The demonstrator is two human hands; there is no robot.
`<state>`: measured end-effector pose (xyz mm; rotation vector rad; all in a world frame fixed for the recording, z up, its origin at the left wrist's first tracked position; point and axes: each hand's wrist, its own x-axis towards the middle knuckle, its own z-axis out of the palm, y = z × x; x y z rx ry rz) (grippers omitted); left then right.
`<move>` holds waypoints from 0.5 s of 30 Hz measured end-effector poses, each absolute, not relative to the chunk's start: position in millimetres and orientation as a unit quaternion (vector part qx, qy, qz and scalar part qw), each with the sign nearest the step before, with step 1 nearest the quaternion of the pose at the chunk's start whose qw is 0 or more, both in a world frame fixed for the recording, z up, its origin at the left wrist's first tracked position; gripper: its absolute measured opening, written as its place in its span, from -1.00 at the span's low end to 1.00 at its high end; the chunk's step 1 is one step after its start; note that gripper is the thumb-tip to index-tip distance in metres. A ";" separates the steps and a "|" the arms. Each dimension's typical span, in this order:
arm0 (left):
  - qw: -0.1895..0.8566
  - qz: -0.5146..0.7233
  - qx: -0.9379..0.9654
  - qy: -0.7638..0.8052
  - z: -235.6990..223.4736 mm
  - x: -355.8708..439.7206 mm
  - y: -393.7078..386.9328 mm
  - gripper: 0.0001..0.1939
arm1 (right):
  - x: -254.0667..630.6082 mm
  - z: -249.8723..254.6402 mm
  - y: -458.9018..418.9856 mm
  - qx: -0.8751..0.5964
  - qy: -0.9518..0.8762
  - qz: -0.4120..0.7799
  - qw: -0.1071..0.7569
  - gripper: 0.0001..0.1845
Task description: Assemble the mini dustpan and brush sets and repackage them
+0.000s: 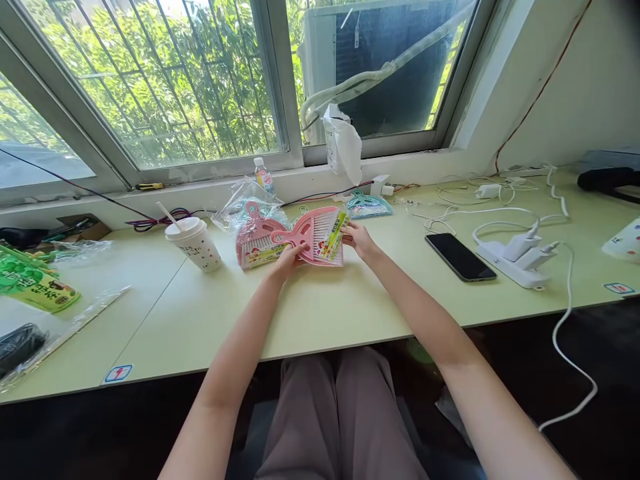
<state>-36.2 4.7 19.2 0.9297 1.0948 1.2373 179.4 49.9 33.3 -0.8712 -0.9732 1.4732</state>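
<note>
A pink mini dustpan and brush set (300,235), with white bristles and a yellow-green label (334,237), is tilted over the desk between my hands. My left hand (291,259) is closed on its lower left side, near the handle. At the right edge, by the label, the fingers of my right hand (358,240) pinch the set. Another pink dustpan set (260,243) lies just to the left, partly behind the held one. Behind them is a crumpled clear plastic bag (239,207). A blue dustpan set (369,205) lies beyond my right hand.
A white cup with a straw (195,245) stands to the left, and a small bottle (263,175) at the back. To the right lie a black phone (461,257) and a power strip (513,261) with trailing cables. Green packaging (35,283) is far left.
</note>
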 end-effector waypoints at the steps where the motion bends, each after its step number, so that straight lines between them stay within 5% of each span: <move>1: 0.584 0.530 0.400 0.466 19.6 -36.6 4.8 -0.74 | 180.2 33.4 50.2 -0.379 -0.415 0.623 0.545 -0.88; 15: 0.584 0.493 0.419 0.491 16.1 -34.8 4.9 -0.80 | 258.7 30.4 83.8 -0.437 -0.074 0.521 0.729 -0.81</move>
